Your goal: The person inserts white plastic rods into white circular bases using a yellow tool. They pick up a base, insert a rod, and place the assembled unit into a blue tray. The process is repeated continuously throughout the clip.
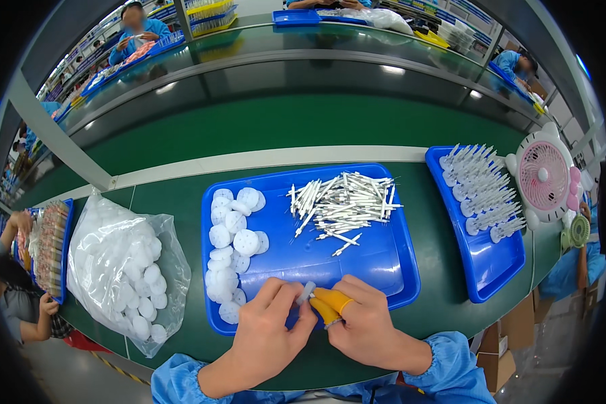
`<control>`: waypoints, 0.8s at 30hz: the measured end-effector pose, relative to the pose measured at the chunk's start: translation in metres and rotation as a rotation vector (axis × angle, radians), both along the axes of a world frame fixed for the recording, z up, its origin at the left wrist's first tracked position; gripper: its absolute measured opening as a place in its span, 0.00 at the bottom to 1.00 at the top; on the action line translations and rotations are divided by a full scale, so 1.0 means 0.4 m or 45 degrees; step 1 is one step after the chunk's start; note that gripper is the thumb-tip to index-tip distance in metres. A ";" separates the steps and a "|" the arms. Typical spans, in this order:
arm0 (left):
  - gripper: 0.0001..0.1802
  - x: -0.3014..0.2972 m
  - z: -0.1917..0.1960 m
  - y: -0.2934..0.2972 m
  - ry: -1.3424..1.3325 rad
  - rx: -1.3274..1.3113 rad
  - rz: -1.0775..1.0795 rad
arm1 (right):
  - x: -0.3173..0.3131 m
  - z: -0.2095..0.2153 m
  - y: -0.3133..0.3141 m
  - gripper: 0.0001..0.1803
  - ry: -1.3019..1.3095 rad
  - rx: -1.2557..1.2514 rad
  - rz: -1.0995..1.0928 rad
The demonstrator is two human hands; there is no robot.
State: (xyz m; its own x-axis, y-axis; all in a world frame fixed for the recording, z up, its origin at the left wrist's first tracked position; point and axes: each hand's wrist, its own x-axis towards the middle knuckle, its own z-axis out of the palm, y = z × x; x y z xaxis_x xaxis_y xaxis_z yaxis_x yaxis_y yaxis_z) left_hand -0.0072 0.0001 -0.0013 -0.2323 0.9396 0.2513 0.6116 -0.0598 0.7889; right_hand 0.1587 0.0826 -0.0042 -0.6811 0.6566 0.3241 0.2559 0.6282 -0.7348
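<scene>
My left hand [269, 333] is closed in a pinch on a small translucent whitish plastic piece [306, 292], mostly covered by fingers. Meeting it from the other side, my right hand [363, 326] is also closed, with yellow finger cots [331, 301] on two fingertips; what they grip is hidden. Both hands work over the near edge of a blue tray [303, 269]. Round white plastic discs [234, 222] with small holes lie along its left side. Thin white sticks with fine wire ends [347, 202] form a heap at its far right.
Left of the tray lies a clear bag [124, 269] of white discs. On the right a smaller blue tray [495, 269] holds rows of discs with upright stems [481, 188], beside a pink-and-white fan [544, 172]. A metal frame post [60, 138] rises at left. Other people work nearby.
</scene>
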 end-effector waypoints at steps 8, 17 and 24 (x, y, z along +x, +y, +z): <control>0.09 -0.030 0.007 0.017 -0.079 -0.087 0.157 | 0.013 0.012 0.124 0.16 -0.228 0.227 -0.024; 0.08 -0.051 0.015 0.017 -0.365 -0.215 0.041 | 0.028 0.035 0.130 0.20 -0.246 0.185 0.157; 0.10 -0.045 0.013 0.015 -0.372 -0.168 -0.019 | 0.034 0.043 0.071 0.31 -0.154 0.044 0.291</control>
State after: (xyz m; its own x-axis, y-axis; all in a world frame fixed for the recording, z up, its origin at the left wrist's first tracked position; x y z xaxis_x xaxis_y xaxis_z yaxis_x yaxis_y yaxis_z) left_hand -0.0252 0.0062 0.0039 -0.2628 0.9635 0.0515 0.3578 0.0477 0.9326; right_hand 0.1722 0.1112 0.0130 -0.8458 0.4709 0.2507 0.1890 0.7040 -0.6846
